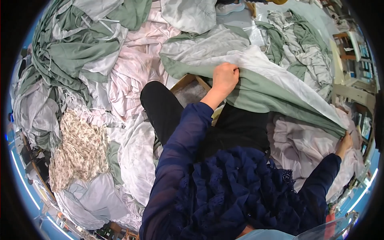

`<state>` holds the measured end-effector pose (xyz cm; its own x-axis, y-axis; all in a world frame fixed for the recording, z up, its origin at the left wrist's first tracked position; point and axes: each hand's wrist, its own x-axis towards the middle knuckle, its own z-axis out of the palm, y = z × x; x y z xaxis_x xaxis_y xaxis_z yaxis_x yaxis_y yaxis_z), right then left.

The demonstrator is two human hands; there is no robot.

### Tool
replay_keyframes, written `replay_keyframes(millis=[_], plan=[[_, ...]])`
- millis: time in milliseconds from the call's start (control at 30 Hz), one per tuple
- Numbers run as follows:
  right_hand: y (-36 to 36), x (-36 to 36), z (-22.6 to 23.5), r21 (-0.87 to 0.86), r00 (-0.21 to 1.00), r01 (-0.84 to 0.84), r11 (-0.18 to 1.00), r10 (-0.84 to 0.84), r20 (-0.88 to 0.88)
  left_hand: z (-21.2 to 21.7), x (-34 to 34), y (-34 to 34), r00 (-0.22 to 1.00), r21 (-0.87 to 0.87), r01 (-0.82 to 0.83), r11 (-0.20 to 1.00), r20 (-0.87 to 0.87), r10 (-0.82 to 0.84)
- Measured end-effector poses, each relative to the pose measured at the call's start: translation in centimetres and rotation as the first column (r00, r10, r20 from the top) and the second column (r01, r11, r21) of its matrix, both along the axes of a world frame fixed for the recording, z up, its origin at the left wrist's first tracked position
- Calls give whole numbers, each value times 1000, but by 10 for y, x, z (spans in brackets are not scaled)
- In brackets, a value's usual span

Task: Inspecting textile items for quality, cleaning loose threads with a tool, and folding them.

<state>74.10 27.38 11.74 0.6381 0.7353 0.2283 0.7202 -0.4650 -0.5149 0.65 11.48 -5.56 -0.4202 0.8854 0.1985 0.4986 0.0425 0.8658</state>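
Note:
My left hand is closed on the edge of a green and white sheet in front of me, pinching its hem. My right hand grips the same sheet far out to the right, at its corner, so the cloth stretches taut between both hands. Dark blue sleeves cover both arms. My black-trousered knee sticks out to the left below the sheet.
Heaps of crumpled cloth lie all around: green and white sheets at upper left, pale pink ones in the middle, a floral cloth at left. A cardboard box edge shows under the sheet. Shelving stands at right.

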Motion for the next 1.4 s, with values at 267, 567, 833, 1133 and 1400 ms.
replay_keyframes(millis=[267,567,833,1133,1400], plan=[[-5,-5,-7,63,994,-7,998,13,-105,5,-6,2,998,-121,-10,993,57,17],[-11,-8,-11,171,941,-55,984,109,-322,-19,-71,-59,974,-469,-146,871,-224,43],[-2,4,2,126,991,-79,989,92,-101,-47,-80,-101,862,-852,-57,521,-305,-405],[-18,-240,55,457,709,-460,762,624,-327,102,33,-70,806,-217,520,826,-196,-559],[-161,-584,64,384,-283,-917,-109,855,-434,53,123,-40,676,-226,317,921,-627,-386]])
